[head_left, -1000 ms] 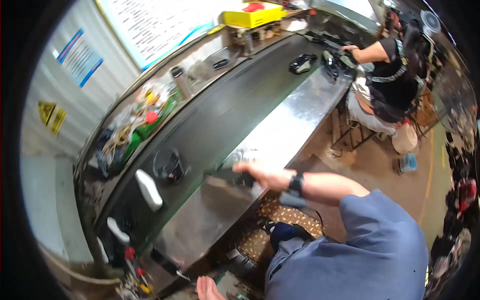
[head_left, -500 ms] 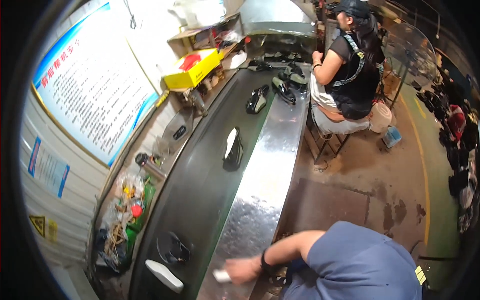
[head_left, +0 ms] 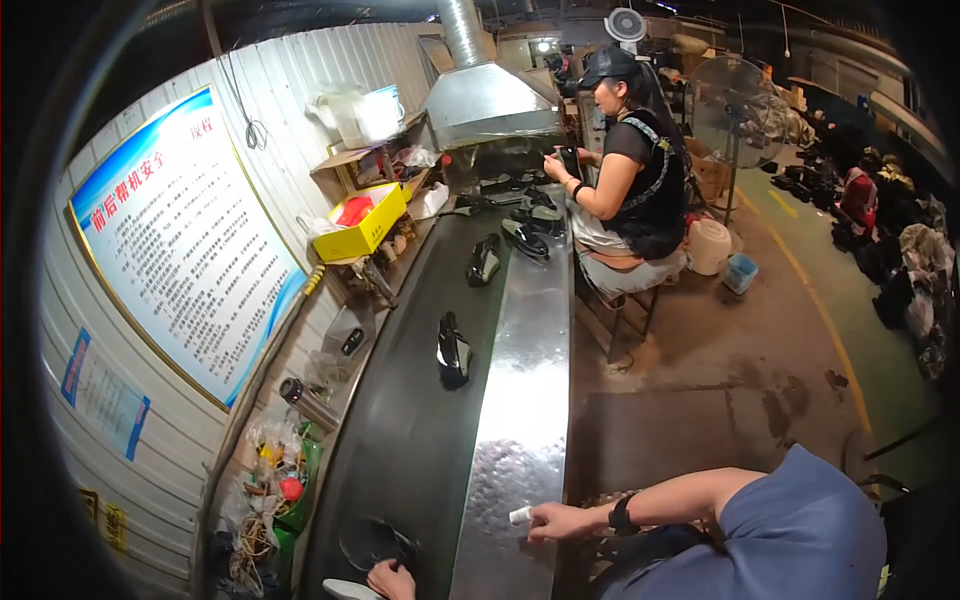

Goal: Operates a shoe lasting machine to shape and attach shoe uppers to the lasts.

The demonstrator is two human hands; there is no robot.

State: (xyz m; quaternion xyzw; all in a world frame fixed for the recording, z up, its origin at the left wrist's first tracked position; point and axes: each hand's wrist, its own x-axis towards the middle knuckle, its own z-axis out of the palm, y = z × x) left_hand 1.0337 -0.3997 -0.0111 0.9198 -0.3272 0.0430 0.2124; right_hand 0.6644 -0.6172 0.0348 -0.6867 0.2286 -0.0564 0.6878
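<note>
My right hand (head_left: 560, 522) is closed on a small white cylinder-shaped object (head_left: 520, 515) above the shiny metal ledge (head_left: 510, 450); a dark band circles the wrist. My left hand (head_left: 390, 580) shows only partly at the lower edge, over the dark belt (head_left: 370, 450). Next to its fingers lies a black looped piece (head_left: 385, 545), perhaps a shoe upper. Close by, a white sole-shaped piece (head_left: 348, 590) is cut off by the frame. Whether the left fingers grip either piece is unclear.
Black-and-grey shoes (head_left: 453, 350) lie farther up the belt, several more (head_left: 530, 230) near a metal hood (head_left: 495, 105). A seated co-worker (head_left: 635, 170) holds a dark item there. Along the wall stand a yellow box (head_left: 365, 235), a steel flask (head_left: 305, 400) and bagged scraps (head_left: 275, 480).
My view has tilted upward. My left hand has come in at the bottom beside the black piece. My right hand still holds the white object. The co-worker's hands now show a dark item.
</note>
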